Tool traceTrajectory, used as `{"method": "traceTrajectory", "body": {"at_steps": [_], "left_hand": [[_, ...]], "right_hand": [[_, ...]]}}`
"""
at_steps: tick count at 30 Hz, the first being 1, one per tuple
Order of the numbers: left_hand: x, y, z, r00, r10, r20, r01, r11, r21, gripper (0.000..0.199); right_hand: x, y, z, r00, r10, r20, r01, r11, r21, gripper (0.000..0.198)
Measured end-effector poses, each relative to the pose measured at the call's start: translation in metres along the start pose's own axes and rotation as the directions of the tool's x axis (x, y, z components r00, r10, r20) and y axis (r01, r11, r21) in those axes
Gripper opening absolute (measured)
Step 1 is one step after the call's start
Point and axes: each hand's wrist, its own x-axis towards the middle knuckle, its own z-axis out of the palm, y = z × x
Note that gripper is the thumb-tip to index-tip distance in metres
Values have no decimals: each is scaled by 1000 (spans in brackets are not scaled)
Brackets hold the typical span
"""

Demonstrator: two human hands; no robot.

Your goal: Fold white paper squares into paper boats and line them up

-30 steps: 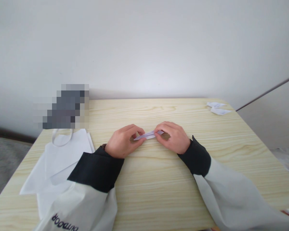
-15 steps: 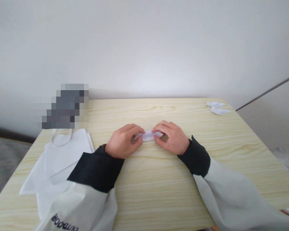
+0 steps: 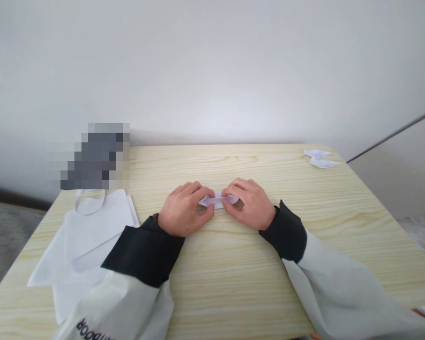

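Note:
A small folded piece of white paper (image 3: 218, 203) with pointed ends lies between my hands, over the middle of the table. My left hand (image 3: 184, 210) pinches its left part between thumb and fingers. On the other side, my right hand (image 3: 250, 203) grips the right part the same way. A crease runs lengthwise along the paper, and its two tips show inside the curl of my fingers. The fingertips hide parts of its edges.
Loose white paper sheets (image 3: 95, 231) overlap at the left of the wooden table (image 3: 233, 283), with a white ring-shaped band (image 3: 78, 208) on them. Behind is a pixelated dark object (image 3: 92, 158). Two folded white paper pieces (image 3: 322, 163) lie at the far right corner, near the wall (image 3: 212, 71).
My hands have come slightly closer together along the paper, the left one shifting right and the right one a little left. Both still pinch it.

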Motion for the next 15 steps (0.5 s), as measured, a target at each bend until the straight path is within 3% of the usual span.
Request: {"method": "traceTrajectory", "body": {"at_steps": [7,15], "left_hand": [[1,1,1,999,-29,31,28,999,40,21],[0,4,3,998,-59,25,58,998,26,16]], "right_hand": [[0,-2,1,998,42,56,-44,998,35,14],[2,-4,3,999,24,38,-26,998,61,9]]}}
